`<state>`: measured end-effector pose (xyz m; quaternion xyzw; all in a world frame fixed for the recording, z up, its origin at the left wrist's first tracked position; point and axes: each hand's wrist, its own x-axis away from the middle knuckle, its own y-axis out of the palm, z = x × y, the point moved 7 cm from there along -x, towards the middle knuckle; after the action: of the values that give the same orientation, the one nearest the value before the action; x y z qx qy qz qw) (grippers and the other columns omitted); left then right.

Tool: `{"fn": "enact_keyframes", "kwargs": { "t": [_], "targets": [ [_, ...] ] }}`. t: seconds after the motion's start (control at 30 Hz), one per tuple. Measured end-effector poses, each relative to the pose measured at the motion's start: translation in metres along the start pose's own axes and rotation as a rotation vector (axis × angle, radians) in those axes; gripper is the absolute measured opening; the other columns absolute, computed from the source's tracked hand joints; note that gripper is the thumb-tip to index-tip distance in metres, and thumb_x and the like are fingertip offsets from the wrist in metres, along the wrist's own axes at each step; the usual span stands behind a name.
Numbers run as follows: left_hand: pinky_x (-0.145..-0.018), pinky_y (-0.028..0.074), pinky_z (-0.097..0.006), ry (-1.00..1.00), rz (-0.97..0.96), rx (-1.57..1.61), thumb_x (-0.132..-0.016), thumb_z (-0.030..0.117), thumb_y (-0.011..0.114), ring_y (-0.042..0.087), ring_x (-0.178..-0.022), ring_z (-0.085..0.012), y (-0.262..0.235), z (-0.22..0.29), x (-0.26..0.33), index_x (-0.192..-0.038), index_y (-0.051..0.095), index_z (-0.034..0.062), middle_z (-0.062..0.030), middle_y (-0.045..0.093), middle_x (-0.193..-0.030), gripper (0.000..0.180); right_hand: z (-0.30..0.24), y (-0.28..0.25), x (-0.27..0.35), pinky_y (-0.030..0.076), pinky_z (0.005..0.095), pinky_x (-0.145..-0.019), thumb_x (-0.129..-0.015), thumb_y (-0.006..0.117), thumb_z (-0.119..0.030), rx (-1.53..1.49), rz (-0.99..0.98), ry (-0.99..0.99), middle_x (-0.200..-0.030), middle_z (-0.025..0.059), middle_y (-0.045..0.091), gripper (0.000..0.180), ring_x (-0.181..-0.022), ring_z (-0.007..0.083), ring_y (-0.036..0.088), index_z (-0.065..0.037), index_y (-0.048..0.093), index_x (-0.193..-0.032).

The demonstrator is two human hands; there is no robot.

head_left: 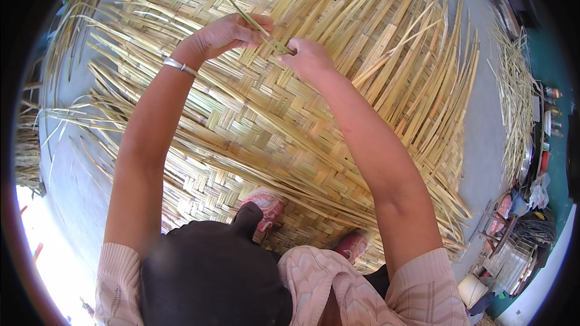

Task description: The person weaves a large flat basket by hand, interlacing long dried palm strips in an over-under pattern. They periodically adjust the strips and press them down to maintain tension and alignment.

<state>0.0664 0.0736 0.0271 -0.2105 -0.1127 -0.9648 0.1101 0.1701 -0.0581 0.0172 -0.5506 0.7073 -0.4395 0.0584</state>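
Both my hands are raised over a large woven mat (266,121) of pale yellow-green split cane or bamboo strips. My right hand (309,60) pinches the lower end of a narrow green strip (232,3) between thumb and fingers. Its other end slants up and to the left. My left hand (226,35), with a silver bangle on the wrist, has its fingers curled together against the same strip, just left of the right hand. Long unwoven strips (417,78) fan out from the weave on the right, and more loose ends (115,84) spread on the left.
My feet in pink shoes (266,208) stand on the mat. More loose strips lie on the grey floor (66,145) at far left, and a pile of thin strips (516,102) lies at right. Along the right wall are a wire rack (510,265) and coiled dark cable (534,229).
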Motion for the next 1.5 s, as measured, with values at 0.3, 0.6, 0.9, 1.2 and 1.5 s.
{"fn": "enact_keyframes", "kwargs": {
  "t": [0.3, 0.6, 0.9, 1.2, 1.5],
  "targets": [
    [-0.094, 0.049, -0.032, -0.124, 0.134, -0.467, -0.08, 0.009, 0.063, 0.058, -0.11, -0.0204, 0.002, -0.003, -0.056, -0.134, 0.049, -0.0021, -0.0142, 0.059, -0.124, 0.056, -0.003, -0.005, 0.011, 0.048, 0.0462, -0.07, -0.082, 0.064, -0.032, 0.038, 0.233, -0.01, -0.08, 0.0163, 0.065, 0.026, -0.079, 0.037, 0.062, -0.007, 0.065, -0.087],
    [-0.078, 0.051, -0.036, 0.055, 0.313, -0.897, -0.08, 0.016, 0.067, 0.064, -0.091, -0.023, -0.001, 0.026, -0.066, -0.118, 0.059, 0.0028, -0.0106, 0.067, -0.098, 0.042, 0.01, -0.001, 0.015, 0.048, 0.0475, -0.071, -0.082, 0.062, -0.028, -0.144, 0.353, 0.096, -0.076, 0.019, 0.064, 0.025, -0.077, 0.0399, 0.062, -0.004, 0.064, -0.085],
    [-0.084, 0.05, -0.043, 0.233, 0.555, -1.282, -0.083, 0.015, 0.063, 0.061, -0.098, -0.0343, 0.007, 0.01, -0.06, -0.112, 0.057, 0.013, -0.0111, 0.062, -0.107, 0.03, 0.016, -0.001, 0.02, 0.047, 0.0471, -0.067, -0.08, 0.062, -0.029, -0.268, 0.417, 0.11, -0.072, 0.0203, 0.062, 0.027, -0.073, 0.0412, 0.06, -0.003, 0.058, -0.077],
    [-0.084, 0.05, -0.042, 0.307, 0.416, -1.325, -0.082, 0.017, 0.065, 0.062, -0.099, -0.0296, 0.011, 0.019, -0.061, -0.117, 0.059, 0.0158, -0.01, 0.062, -0.108, 0.035, 0.023, 0.0, 0.022, 0.046, 0.0466, -0.064, -0.08, 0.063, -0.028, -0.347, 0.472, 0.106, -0.068, 0.0202, 0.061, 0.028, -0.067, 0.0403, 0.058, -0.001, 0.058, -0.075],
    [-0.067, 0.053, -0.034, -0.232, 0.191, -0.645, -0.079, 0.014, 0.066, 0.063, -0.076, -0.02, -0.012, -0.006, -0.084, -0.095, 0.065, 0.003, -0.0056, 0.064, -0.083, 0.019, 0.033, 0.011, 0.016, 0.048, 0.0352, -0.058, -0.082, 0.065, -0.025, -0.411, 0.439, 0.145, -0.065, 0.009, 0.062, 0.023, -0.056, 0.022, 0.059, -0.002, 0.063, -0.081]
  ]
}}
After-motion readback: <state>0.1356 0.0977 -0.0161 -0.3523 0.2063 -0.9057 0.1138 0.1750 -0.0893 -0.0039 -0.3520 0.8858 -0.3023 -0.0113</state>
